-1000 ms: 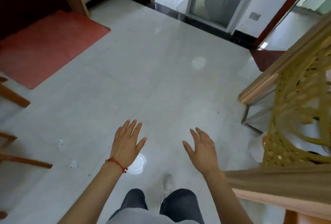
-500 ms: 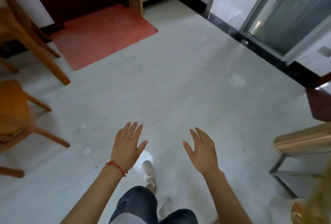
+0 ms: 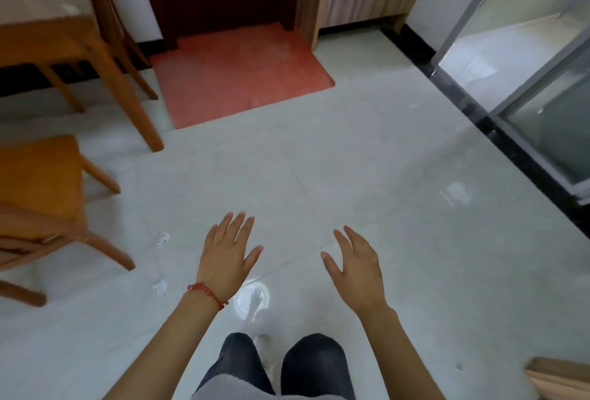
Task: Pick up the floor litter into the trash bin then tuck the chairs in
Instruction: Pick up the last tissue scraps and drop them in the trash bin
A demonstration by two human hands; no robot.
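Litter pickup step, nothing grabbed yet. Left grip point(image 3: 228, 252) and right grip point(image 3: 356, 267) both spread open, empty, held over the floor point(image 3: 367, 157). Two paper scraps, one point(image 3: 162, 238) left of the left grip, one point(image 3: 160, 287) below-left. Next: crouch, pinch nearest. Two wooden chairs point(image 3: 41, 188) far left. Bin not visible.

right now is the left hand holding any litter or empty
Empty. The left hand is open with fingers spread, and the two paper scraps lie on the floor beside it.
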